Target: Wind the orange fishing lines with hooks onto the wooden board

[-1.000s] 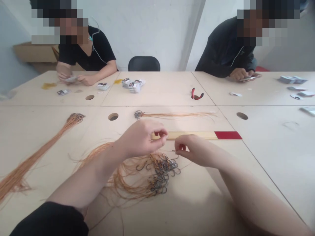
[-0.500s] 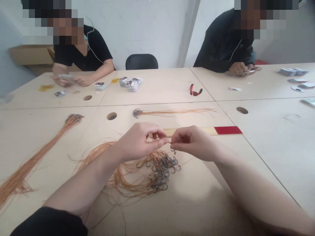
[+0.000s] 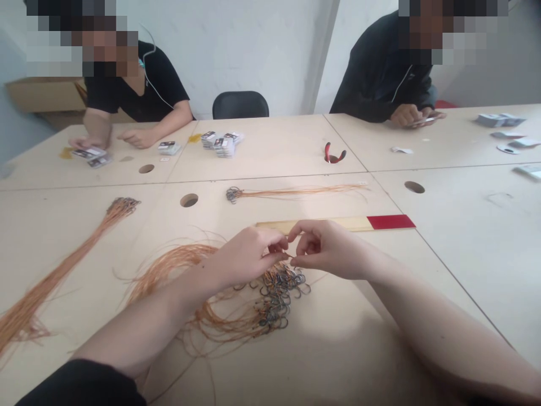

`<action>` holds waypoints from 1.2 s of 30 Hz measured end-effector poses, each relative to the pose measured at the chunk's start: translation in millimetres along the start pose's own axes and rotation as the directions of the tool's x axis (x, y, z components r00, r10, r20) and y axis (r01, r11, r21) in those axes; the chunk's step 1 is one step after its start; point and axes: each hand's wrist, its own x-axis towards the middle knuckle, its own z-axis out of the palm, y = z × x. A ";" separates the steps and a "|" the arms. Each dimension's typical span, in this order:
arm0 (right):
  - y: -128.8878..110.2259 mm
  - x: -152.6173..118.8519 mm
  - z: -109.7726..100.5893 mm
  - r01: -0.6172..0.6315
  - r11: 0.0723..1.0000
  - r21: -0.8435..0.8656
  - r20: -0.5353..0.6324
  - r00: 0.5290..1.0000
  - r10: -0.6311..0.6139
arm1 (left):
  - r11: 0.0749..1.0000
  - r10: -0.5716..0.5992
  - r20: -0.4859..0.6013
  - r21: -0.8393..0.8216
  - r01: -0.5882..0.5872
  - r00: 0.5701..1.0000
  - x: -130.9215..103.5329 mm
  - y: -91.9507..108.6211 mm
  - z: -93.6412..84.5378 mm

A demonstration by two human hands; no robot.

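My left hand [image 3: 253, 256] is closed, its thumb and fingers pinching a thin piece of orange fishing line [image 3: 289, 256]. My right hand [image 3: 332, 251] meets it from the other side. Its thumb tip is at the line, the index finger arches up to the left fingertips, and the other fingers curl inward. Whatever else sits between the fingers is hidden. Just below and behind my hands lies a tangled pile of dark fish hooks [image 3: 276, 301]. Their orange lines [image 3: 169, 265] loop out to the left, partly under my left forearm.
A wooden strip with a red end [image 3: 391, 222] lies behind my hands. Bundles of hooked lines lie at left [image 3: 91, 239] and farther back [image 3: 270, 193]. Red-handled pliers [image 3: 327, 152] rest by a table hole. Two people sit opposite, near stacked small packs [image 3: 223, 145].
My hands have lowered slightly, and the right index finger has lifted away from its thumb. The hook hanging below my right fingers no longer shows. The person at left has set packs on the table.
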 end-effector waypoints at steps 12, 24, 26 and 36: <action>-5.7 -1.9 1.0 0.193 0.972 0.135 -0.214 0.963 -0.161 | 0.978 -0.073 -0.040 -0.198 0.063 0.997 0.4 2.9 -1.8; -3.8 -2.0 3.8 0.338 0.941 0.032 -0.230 0.918 -0.323 | 0.831 -0.165 -0.084 -0.548 0.093 0.983 5.2 -10.8 2.4; 0.0 2.0 6.4 0.358 0.932 0.054 -0.251 0.909 -0.334 | 0.797 -0.145 -0.044 -0.597 0.091 0.988 6.4 -10.8 3.2; 31.2 36.4 27.0 0.240 0.945 0.224 -0.291 0.941 -0.170 | 0.968 -0.242 -0.186 -0.111 0.225 0.952 17.2 -55.3 -0.4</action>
